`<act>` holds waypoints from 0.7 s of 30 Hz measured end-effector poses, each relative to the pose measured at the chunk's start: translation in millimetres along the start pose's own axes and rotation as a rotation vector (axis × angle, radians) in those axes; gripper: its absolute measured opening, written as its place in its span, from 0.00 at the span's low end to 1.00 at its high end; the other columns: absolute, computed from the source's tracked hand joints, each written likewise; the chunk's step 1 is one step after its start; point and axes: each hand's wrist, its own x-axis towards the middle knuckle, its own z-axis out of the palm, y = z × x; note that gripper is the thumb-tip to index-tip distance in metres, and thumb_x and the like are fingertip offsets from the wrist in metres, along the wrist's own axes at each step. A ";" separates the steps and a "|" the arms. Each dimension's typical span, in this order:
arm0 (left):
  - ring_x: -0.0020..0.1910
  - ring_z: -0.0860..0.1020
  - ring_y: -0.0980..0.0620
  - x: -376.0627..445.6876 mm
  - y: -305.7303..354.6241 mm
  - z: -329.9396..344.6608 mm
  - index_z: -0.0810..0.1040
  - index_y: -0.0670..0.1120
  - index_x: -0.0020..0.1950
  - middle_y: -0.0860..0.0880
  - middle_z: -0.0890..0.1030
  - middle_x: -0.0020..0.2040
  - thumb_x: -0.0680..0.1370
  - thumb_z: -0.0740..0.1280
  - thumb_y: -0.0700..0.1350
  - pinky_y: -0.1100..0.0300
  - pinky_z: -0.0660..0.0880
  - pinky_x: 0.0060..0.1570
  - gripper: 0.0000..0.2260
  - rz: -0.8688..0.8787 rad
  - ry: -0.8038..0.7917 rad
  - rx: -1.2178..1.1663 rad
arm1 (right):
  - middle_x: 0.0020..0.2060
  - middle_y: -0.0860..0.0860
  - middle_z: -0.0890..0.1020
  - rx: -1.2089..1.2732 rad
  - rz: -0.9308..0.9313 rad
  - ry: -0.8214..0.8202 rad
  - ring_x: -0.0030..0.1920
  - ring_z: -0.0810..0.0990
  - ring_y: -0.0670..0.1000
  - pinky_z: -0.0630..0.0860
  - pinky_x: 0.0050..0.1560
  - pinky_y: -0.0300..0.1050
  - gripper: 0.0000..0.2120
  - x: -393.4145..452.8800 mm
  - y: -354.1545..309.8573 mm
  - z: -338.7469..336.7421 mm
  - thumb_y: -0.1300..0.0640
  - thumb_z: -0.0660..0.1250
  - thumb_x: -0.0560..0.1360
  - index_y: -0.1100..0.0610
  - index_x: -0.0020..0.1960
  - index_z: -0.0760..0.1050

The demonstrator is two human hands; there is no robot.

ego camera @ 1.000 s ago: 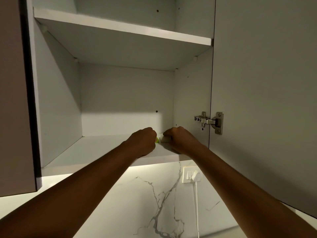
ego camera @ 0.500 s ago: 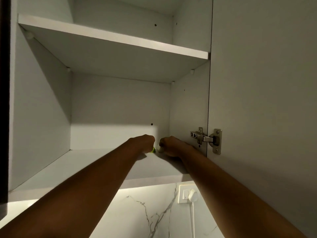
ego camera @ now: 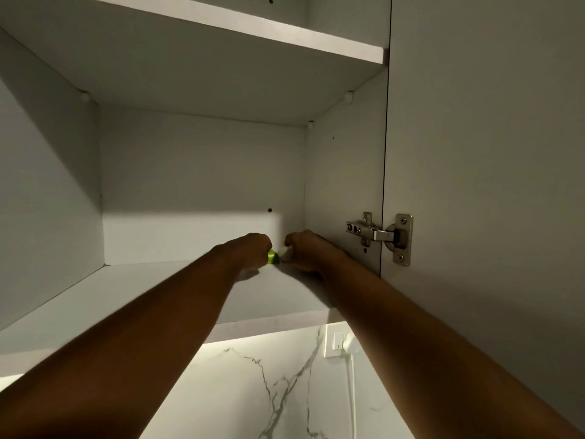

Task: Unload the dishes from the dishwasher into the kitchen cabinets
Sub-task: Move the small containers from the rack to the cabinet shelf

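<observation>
Both hands (ego camera: 278,251) grip small items (ego camera: 277,257)

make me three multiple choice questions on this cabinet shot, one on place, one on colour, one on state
1. Where are the hands?
A. on the upper shelf
B. on the lower shelf, near the right wall
C. at the socket

2. What colour is the item at the left hand?
A. green
B. red
C. blue

3. How is the cabinet door?
A. shut
B. open
C. removed

Answers:
1 B: the left hand and right hand sit on the lower shelf.
2 A: the green item shows between them.
3 B: the door is swung aside, hinge exposed.
</observation>
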 end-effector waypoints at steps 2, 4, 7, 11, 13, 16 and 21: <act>0.43 0.76 0.44 -3.1 -0.6 -0.8 0.67 0.48 0.34 0.44 0.76 0.43 0.76 0.63 0.38 0.55 0.70 0.42 0.12 -0.002 0.006 0.010 | 0.63 0.60 0.77 -0.011 0.015 -0.004 0.60 0.78 0.61 0.78 0.60 0.51 0.20 0.2 0.2 0.5 0.52 0.66 0.79 0.59 0.68 0.73; 0.45 0.77 0.43 -5.6 -1.6 -1.7 0.68 0.47 0.37 0.42 0.79 0.49 0.76 0.63 0.38 0.54 0.72 0.44 0.09 0.001 0.004 0.032 | 0.63 0.60 0.77 0.006 0.031 -0.013 0.60 0.78 0.60 0.77 0.61 0.52 0.21 0.7 -0.2 1.7 0.51 0.66 0.79 0.59 0.68 0.73; 0.49 0.78 0.42 -7.1 -2.0 -1.9 0.68 0.48 0.39 0.42 0.80 0.52 0.76 0.63 0.39 0.53 0.73 0.46 0.08 -0.001 0.004 0.043 | 0.63 0.60 0.77 0.022 0.042 -0.007 0.60 0.78 0.60 0.77 0.59 0.49 0.21 1.0 -0.4 3.5 0.50 0.67 0.78 0.59 0.67 0.74; 0.58 0.77 0.42 -7.4 -5.0 -2.5 0.77 0.42 0.57 0.43 0.77 0.61 0.77 0.63 0.40 0.50 0.75 0.58 0.10 -0.031 0.015 0.052 | 0.63 0.60 0.77 0.055 0.038 0.058 0.61 0.78 0.61 0.76 0.61 0.51 0.20 -2.7 -0.9 -4.1 0.57 0.67 0.77 0.60 0.68 0.73; 0.61 0.76 0.42 -12.8 -3.8 -6.6 0.77 0.44 0.59 0.44 0.76 0.64 0.77 0.62 0.40 0.48 0.73 0.62 0.12 -0.048 0.045 0.058 | 0.63 0.61 0.77 0.063 0.048 0.107 0.61 0.78 0.62 0.76 0.61 0.52 0.19 -4.0 -1.1 -9.7 0.62 0.65 0.77 0.60 0.67 0.74; 0.65 0.74 0.42 -24.9 -0.4 -14.6 0.74 0.47 0.67 0.46 0.72 0.68 0.79 0.60 0.41 0.52 0.68 0.61 0.17 -0.099 0.110 0.080 | 0.62 0.60 0.78 0.104 0.058 0.180 0.60 0.78 0.62 0.76 0.60 0.49 0.17 -5.8 -2.1 -13.3 0.65 0.63 0.76 0.58 0.64 0.77; 0.64 0.74 0.44 -49.1 -4.4 -19.2 0.75 0.50 0.66 0.48 0.73 0.68 0.80 0.60 0.42 0.52 0.67 0.60 0.16 -0.135 0.176 0.115 | 0.61 0.59 0.78 0.148 0.074 0.258 0.59 0.79 0.61 0.77 0.58 0.48 0.18 -17.8 -5.9 -17.4 0.66 0.63 0.75 0.57 0.62 0.79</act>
